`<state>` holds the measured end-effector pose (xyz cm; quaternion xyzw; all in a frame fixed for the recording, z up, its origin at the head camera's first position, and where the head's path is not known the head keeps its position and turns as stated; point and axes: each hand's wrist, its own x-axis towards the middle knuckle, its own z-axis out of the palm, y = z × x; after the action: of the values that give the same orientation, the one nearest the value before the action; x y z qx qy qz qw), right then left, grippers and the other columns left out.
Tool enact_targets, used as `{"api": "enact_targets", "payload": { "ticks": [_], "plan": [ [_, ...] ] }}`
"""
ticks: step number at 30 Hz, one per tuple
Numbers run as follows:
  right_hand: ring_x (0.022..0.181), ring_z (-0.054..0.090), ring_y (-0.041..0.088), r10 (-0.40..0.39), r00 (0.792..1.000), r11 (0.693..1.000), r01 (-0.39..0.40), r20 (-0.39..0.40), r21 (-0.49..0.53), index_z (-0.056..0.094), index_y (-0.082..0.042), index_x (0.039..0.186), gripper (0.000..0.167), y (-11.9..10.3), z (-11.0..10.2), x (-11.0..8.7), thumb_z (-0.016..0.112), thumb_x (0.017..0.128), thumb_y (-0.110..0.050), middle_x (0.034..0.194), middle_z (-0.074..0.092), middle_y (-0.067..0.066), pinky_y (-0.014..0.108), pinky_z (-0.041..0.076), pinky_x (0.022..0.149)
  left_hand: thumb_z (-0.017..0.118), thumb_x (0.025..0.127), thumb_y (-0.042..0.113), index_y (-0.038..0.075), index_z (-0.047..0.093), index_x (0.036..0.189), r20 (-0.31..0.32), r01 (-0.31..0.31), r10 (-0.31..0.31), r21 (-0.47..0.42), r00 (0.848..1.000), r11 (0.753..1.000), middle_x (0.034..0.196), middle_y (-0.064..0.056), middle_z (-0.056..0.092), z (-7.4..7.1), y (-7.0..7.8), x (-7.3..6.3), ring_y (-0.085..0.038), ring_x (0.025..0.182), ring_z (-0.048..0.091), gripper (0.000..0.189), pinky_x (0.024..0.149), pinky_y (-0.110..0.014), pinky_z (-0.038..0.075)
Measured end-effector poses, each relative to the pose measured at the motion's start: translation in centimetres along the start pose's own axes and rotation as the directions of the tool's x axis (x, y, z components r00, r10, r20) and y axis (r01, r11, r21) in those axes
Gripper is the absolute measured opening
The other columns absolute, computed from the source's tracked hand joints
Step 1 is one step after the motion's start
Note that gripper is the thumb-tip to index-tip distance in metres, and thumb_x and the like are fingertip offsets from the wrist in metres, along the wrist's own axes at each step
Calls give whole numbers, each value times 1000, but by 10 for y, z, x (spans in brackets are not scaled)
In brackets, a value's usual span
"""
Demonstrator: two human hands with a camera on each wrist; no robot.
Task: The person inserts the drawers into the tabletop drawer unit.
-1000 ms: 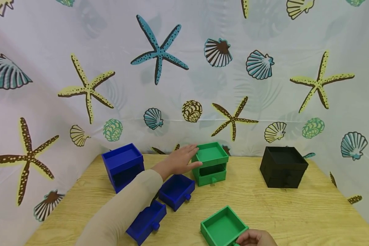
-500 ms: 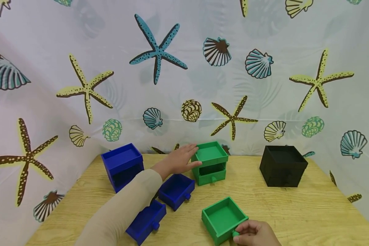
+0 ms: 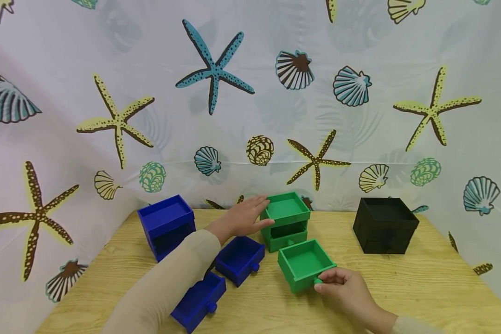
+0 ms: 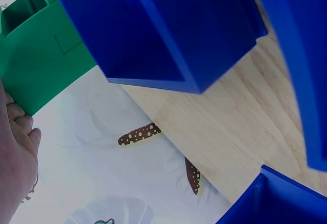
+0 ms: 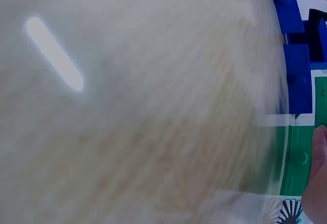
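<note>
Toward the near right, the right hand [image 3: 348, 293] is pinching the knob [image 3: 317, 280] between thumb and fingers, and I'm seeing the green drawer [image 3: 306, 260] just left and far of them, its back pointing farther and slightly left. Beyond it, the upper slot [image 3: 289, 228] of the green cabinet [image 3: 285, 208] is facing near; the left hand [image 3: 243, 219] is touching that cabinet's left side, fingers straight, thumb apart.

Green drawer [image 3: 306, 260], green cabinet [image 3: 285, 208], blue drawers [image 3: 239, 260], starfish-printed white cloth [image 3: 271, 109], seemingly all-black cabinet [image 3: 385, 229]
</note>
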<state>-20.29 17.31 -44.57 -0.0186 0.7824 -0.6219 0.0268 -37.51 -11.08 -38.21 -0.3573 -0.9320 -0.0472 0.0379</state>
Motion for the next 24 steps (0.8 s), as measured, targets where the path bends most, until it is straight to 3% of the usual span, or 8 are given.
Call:
{"api": "enact_targets", "payload": {
  "ticks": [9, 14, 24],
  "plan": [
    [84, 65, 18, -19, 1000, 998, 20, -25, 52, 67, 8, 99, 27, -6, 3, 23, 80, 79, -5, 87, 68, 7, 31, 57, 74, 41, 100, 55, 3, 25, 154, 2, -6, 6, -1, 1000, 1000, 158, -16, 21, 0, -1, 0, -30, 145, 18, 76, 116, -44, 19],
    [82, 65, 18, -18, 997, 999, 21, -81, 33, 69, 5, 96, 23, -9, 6, 33, 81, 78, -5, 85, 68, 6, 32, 57, 73, 40, 100, 55, 3, 24, 154, 4, -2, 2, -2, 1000, 1000, 159, -15, 21, 0, 0, 0, -29, 145, 18, 76, 116, -43, 19],
    [77, 66, 19, -20, 992, 999, 24, -127, 35, 70, 5, 93, 21, -14, 17, 41, 81, 76, -1, 83, 69, 8, 36, 58, 71, 39, 100, 57, 4, 25, 154, -5, 4, -4, 7, 1000, 1000, 159, -14, 21, 2, -1, 1, -28, 145, 18, 77, 116, -43, 19]
  ]
}}
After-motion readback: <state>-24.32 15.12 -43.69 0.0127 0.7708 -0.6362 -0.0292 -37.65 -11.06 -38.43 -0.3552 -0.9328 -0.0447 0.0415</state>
